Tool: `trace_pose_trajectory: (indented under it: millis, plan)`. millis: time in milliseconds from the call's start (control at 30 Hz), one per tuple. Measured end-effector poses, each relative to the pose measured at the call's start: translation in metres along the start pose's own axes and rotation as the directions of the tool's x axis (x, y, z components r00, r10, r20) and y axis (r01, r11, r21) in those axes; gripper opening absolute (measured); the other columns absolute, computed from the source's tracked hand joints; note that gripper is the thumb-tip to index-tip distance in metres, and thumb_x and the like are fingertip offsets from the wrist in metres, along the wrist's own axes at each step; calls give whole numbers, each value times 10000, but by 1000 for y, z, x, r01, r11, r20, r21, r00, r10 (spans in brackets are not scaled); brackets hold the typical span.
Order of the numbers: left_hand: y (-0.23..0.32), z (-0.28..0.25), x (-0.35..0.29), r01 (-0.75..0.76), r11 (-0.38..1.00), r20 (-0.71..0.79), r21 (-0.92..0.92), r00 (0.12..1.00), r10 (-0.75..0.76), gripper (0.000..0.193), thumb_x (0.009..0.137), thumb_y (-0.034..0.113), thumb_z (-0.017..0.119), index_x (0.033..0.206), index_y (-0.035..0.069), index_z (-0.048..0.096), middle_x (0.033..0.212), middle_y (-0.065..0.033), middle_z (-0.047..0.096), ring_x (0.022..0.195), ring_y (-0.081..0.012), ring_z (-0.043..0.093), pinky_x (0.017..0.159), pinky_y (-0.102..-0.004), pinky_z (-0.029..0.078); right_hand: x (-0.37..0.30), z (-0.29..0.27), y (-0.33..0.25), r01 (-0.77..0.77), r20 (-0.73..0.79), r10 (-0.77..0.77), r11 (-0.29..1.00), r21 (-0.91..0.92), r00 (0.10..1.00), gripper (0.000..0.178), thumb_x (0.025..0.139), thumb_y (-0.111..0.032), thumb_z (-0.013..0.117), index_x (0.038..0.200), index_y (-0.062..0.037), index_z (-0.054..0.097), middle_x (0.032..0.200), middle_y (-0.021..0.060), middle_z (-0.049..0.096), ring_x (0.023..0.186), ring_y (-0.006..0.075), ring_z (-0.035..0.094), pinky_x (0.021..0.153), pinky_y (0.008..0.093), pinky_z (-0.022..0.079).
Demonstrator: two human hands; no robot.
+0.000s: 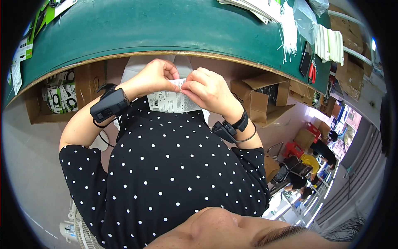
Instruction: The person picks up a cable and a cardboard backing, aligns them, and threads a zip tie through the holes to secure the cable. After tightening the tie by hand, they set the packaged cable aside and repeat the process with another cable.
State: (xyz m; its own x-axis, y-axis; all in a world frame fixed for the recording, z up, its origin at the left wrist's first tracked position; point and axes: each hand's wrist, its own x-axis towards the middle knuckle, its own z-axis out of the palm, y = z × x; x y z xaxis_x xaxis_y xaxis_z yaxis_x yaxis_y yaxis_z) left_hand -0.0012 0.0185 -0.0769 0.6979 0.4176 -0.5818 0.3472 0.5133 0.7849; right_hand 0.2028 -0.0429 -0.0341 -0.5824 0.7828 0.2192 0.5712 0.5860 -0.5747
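Note:
In front of my chest, just below the table's edge, I hold a white packaging card (172,102) with fine grey print and a barcode. My left hand (158,77) is closed, its thumb and fingers pinching the card near its upper edge. Close beside it, my right hand (208,90) pinches the same upper edge, fingertips pressed together. The two hands' fingertips nearly meet. Whatever small part may lie between them is hidden by the fingers.
A green table (166,25) curves across the front. On its right lie white cable ties (289,31), a stack of cards (328,45), a dark phone (305,59) and red-handled cutters (311,72). Under it stand cartons, one holding packaged cables (62,97). Other people work far right.

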Motion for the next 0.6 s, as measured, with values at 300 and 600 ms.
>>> trace_pose_trajectory:
  millis: [300,600]
  plan:
    - [5,3,-1,8,1000,-6,24,1000,-8,263,695,14,809,869,0,614,847,-57,660,796,-108,651,699,-223,523,-3,3,0,-62,-44,63,998,9,997,165,700,-44,732,796,-64,600,777,46,547,687,232,558,587,341,474]
    - [3,11,-6,-89,990,-61,105,994,96,257,725,61,819,850,14,600,817,-25,649,750,-71,621,654,-208,497,-4,3,-4,-116,-64,117,993,19,991,154,708,-37,725,808,-69,613,785,48,559,683,234,561,582,339,468]
